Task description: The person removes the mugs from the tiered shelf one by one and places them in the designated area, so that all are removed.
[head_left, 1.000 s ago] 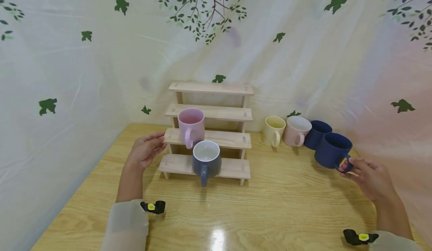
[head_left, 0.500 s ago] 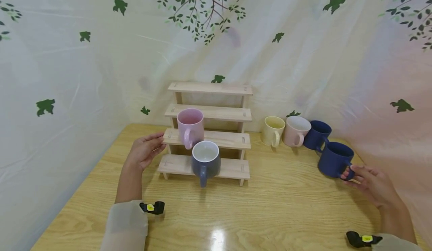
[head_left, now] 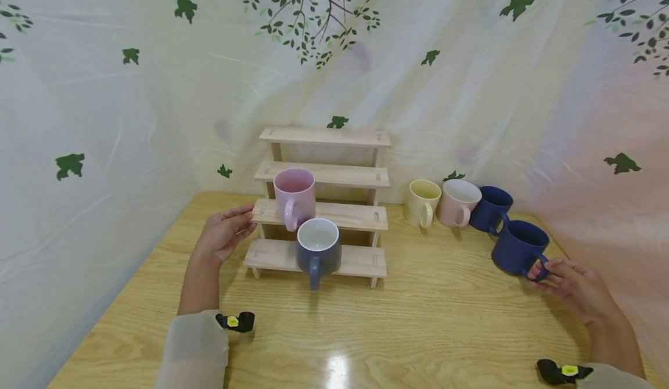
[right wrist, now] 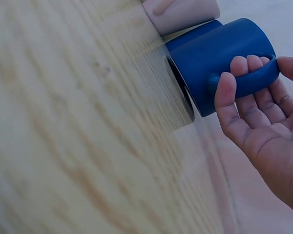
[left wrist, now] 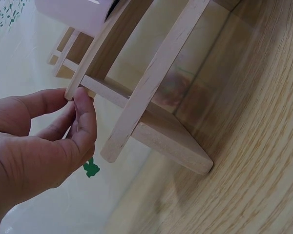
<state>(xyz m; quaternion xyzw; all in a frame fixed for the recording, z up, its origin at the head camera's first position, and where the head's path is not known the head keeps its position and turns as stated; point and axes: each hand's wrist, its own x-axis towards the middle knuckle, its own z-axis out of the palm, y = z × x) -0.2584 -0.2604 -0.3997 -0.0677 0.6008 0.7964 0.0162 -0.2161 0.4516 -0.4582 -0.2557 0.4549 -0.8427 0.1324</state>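
Note:
My right hand (head_left: 577, 287) holds a dark blue mug (head_left: 512, 254) by its handle, with fingers curled through the loop in the right wrist view. The mug is upright, very low over the wooden table; a dark gap shows under part of its base. A second dark blue mug (head_left: 487, 209) stands just behind it. At the left, my left hand (head_left: 222, 235) pinches the end of a tier on the wooden stepped rack (head_left: 355, 217), thumb and fingers on the board's edge. On that tier sits a pink-lilac mug (head_left: 295, 194); a grey-blue mug (head_left: 320, 255) with white inside stands on the lowest tier.
A yellow mug (head_left: 422, 203) and a pale pink mug (head_left: 457, 204) stand in a row right of the rack. A leaf-printed cloth (head_left: 470, 98) hangs close behind the rack and along both sides of the wooden table (head_left: 407, 331).
My right hand has lowered the dark blue mug and drawn it slightly toward me, away from the mug behind. In the last half second it barely moves. My left hand keeps its place.

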